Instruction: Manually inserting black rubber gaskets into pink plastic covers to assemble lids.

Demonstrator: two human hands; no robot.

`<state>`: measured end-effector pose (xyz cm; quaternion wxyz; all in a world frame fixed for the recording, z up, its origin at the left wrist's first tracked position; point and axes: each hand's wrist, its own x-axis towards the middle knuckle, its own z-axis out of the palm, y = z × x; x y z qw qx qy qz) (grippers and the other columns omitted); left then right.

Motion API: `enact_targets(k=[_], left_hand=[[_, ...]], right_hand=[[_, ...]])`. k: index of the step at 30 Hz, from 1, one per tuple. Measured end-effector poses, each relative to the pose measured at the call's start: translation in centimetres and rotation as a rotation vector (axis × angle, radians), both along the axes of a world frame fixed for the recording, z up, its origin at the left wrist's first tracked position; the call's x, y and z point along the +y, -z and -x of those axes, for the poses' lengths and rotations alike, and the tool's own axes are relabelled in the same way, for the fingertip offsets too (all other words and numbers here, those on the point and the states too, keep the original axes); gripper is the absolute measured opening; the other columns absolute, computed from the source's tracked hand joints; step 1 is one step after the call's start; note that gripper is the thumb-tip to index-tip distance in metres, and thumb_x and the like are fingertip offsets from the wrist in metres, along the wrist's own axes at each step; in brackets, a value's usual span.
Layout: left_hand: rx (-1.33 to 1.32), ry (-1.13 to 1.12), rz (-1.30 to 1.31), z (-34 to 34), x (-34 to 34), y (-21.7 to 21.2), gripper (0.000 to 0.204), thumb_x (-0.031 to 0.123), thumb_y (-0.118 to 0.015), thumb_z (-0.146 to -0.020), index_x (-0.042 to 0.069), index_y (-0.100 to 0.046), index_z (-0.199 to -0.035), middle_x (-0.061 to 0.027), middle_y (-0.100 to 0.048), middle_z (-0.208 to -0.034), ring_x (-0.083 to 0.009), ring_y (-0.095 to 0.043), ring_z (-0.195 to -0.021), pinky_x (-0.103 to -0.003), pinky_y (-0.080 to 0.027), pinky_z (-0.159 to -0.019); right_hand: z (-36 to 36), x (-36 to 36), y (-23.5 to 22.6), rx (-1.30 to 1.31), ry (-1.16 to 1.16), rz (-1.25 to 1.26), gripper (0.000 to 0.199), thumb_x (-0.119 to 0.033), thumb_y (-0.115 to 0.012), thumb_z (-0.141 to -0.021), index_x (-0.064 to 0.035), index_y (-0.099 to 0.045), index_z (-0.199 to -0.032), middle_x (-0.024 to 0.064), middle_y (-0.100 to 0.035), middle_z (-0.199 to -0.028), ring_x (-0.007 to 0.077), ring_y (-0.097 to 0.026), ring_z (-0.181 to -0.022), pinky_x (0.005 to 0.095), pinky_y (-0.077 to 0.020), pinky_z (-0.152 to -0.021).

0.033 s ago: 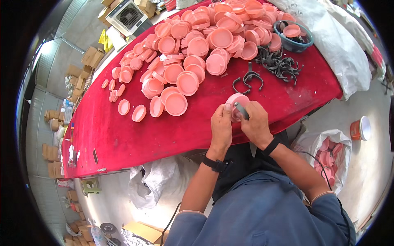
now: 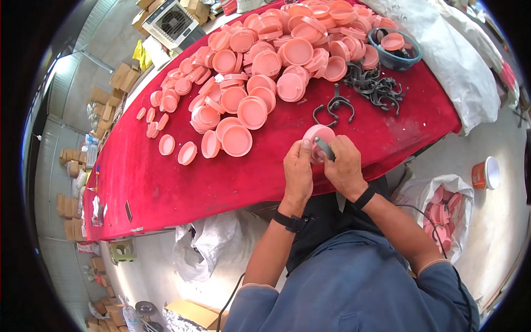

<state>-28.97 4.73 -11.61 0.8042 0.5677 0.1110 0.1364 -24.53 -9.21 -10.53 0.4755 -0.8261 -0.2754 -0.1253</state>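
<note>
Just over the table's near edge, my left hand (image 2: 298, 169) is closed on a round pink plastic cap (image 2: 314, 133), thumb on its near side. My right hand (image 2: 345, 170) is closed round a grey, rod-like piece (image 2: 325, 148); its rounded end lies against the cap. A thin, pale pointed sliver (image 2: 341, 202) shows below my right hand; I cannot tell whether it belongs to the grey piece. Beyond my hands lie dark curved clips (image 2: 339, 104), with a tangled heap of similar clips (image 2: 379, 88) farther right.
A large heap of pink caps (image 2: 267, 63) covers the far part of the red cloth-covered table (image 2: 182, 193). A blue-grey basin (image 2: 406, 62) stands at the far right beside white sacking (image 2: 442, 61). On the floor at right are a sack of pink pieces (image 2: 462, 202) and a bucket (image 2: 487, 174).
My hands and the pink cap have shifted very slightly. Both grips look the same.
</note>
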Motion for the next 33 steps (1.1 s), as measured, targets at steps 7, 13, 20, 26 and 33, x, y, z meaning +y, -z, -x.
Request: enact_targets(k=[7,13,20,26,33], left_hand=[[0.005,-0.102,0.282,-0.6,-1.6,-1.1,0.039,0.034,-0.052,-0.12,0.0,-0.066,-0.133,-0.0083,-0.074,-0.117,-0.019,-0.072,-0.106,-0.037,-0.06,-0.098],[-0.01,0.201,0.345,0.9,-0.3,-1.2,0.037,0.03,-0.056,-0.119,0.0,-0.065,-0.138,-0.0073,-0.074,-0.122,-0.0151,-0.073,-0.107,-0.036,-0.061,-0.101],[0.12,0.604,0.042,0.7,-2.3,-2.1,0.044,0.03,-0.066,-0.115,-0.004,-0.065,-0.143,-0.0119,-0.074,-0.13,-0.0157,-0.07,-0.12,-0.034,-0.058,-0.104],[0.035,0.239,-1.119,-5.1,3.0,-4.4,0.045,0.015,-0.081,-0.094,0.0,-0.072,-0.136,-0.0219,-0.075,-0.132,-0.0366,-0.071,-0.126,-0.044,-0.057,-0.109],[-0.115,0.278,-1.536,-10.4,4.1,-0.4,0.031,0.014,-0.083,-0.088,0.006,-0.079,-0.117,-0.0218,-0.068,-0.14,-0.0423,-0.067,-0.124,-0.051,-0.057,-0.106]], right_hand=[[2.5,0.3,-0.7,-0.329,-0.039,0.109,0.062,-0.005,-0.071,-0.086,0.0102,-0.058,-0.145,0.0257,-0.058,-0.139,0.0473,-0.057,-0.13,0.054,-0.048,-0.115],[0.0,-3.9,-0.6,-0.041,0.035,-0.056,0.052,-0.006,-0.075,-0.095,-0.0015,-0.065,-0.146,0.0235,-0.067,-0.134,0.0427,-0.064,-0.127,0.0487,-0.0508,-0.113],[0.1,-13.1,-0.1,0.683,-0.14,-0.369,0.05,-0.004,-0.07,-0.1,0.0034,-0.064,-0.149,0.0105,-0.073,-0.135,0.0155,-0.069,-0.119,0.0311,-0.0555,-0.105],[6.8,-34.1,7.6,0.738,0.481,-0.195,0.05,-0.012,-0.064,-0.101,0.0053,-0.063,-0.148,0.0105,-0.071,-0.136,0.0205,-0.07,-0.118,0.0341,-0.0575,-0.101],[16.1,-50.0,14.9,0.356,0.921,0.63,0.04,-0.011,-0.067,-0.101,0.0051,-0.068,-0.137,0.0217,-0.077,-0.124,0.031,-0.075,-0.114,0.0407,-0.058,-0.1]])
